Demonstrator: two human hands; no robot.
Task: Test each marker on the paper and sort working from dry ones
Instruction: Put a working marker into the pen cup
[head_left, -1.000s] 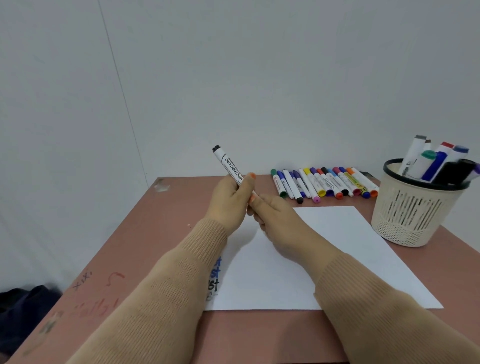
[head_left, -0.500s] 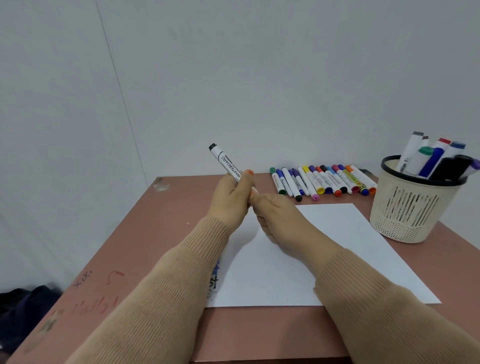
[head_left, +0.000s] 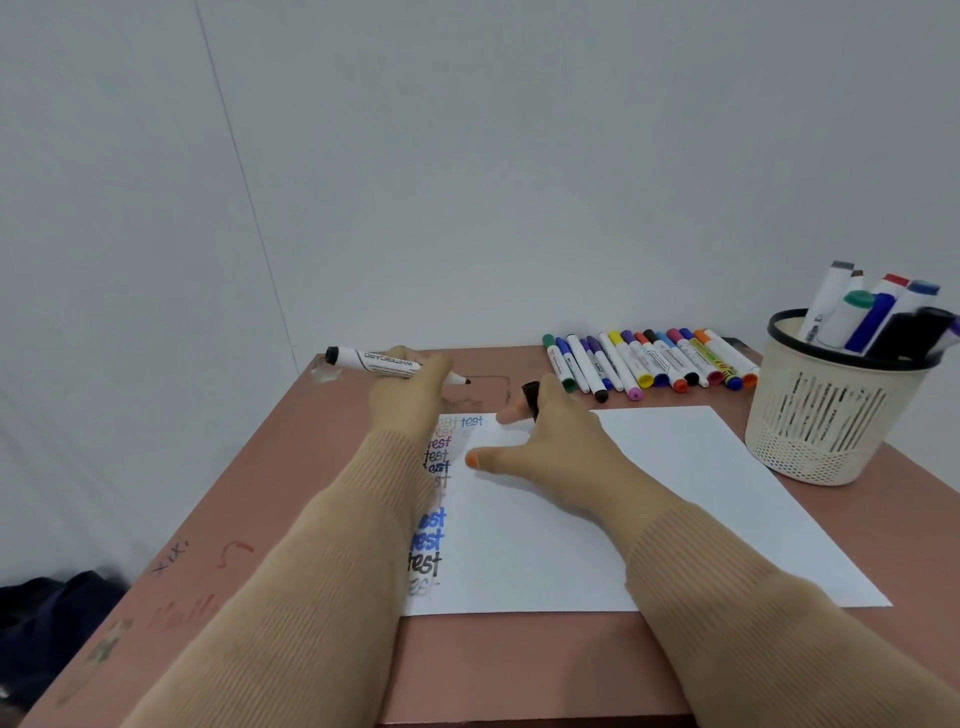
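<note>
While the whiteboard marker (head_left: 384, 362) is gripped in the left hand (head_left: 410, 400) above the far left part of the counter (head_left: 291, 467), its barrel is held almost level, with the bare dark tip pointed to the right and the black end to the left. The marker is uncapped and is kept off the white paper (head_left: 701, 493), just beyond the sheet's far left corner.

The black cap (head_left: 531, 396) is pinched among the fingers of the right hand (head_left: 556, 441), which is held over the far edge of the paper. The thumb (its nail painted orange) is stretched out to the left above the sheet. Exactly which fingers clasp the cap cannot be told, as they are largely hidden behind the hand.

A column of "test" words (head_left: 430, 519) is written down the paper's left edge in several colours — some bold and dark, some faint — and part of it is covered by the left sleeve (head_left: 311, 597).

A row of capped markers (head_left: 649, 364) is laid side by side along the counter's far edge, beyond the paper and near the wall. A cream basket (head_left: 831, 426) with a black rim is stood just beside the paper's far right corner, and several thicker markers (head_left: 872, 317) are stood upright in it.

Faint scribbles (head_left: 176, 556) are seen on the counter's left side, and a dark fabric (head_left: 41, 613) is seen below it at lower left.
</note>
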